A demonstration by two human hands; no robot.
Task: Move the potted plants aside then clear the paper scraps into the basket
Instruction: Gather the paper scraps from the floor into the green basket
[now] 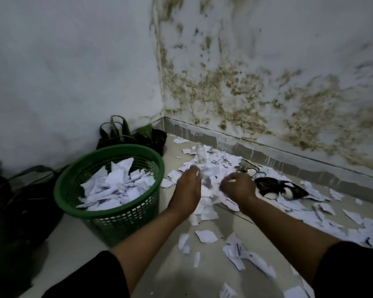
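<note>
A green mesh basket [116,216] stands on the floor at left, about half full of white paper scraps. Right of it, torn paper scraps [215,162] lie in a heap in the corner and trail along the right wall. My left hand [186,188] and my right hand [238,187] are over the heap, fingers curled around a bunch of scraps between them; both are blurred. Two dark potted plants [134,136] stand against the left wall behind the basket. Another dark potted plant [19,201] stands at the far left.
A small clear bottle [200,153] stands among the scraps near the corner. Black and white wrappers [278,188] lie right of my hands. More scraps [246,254] are scattered on the floor in front. Stained walls close the corner.
</note>
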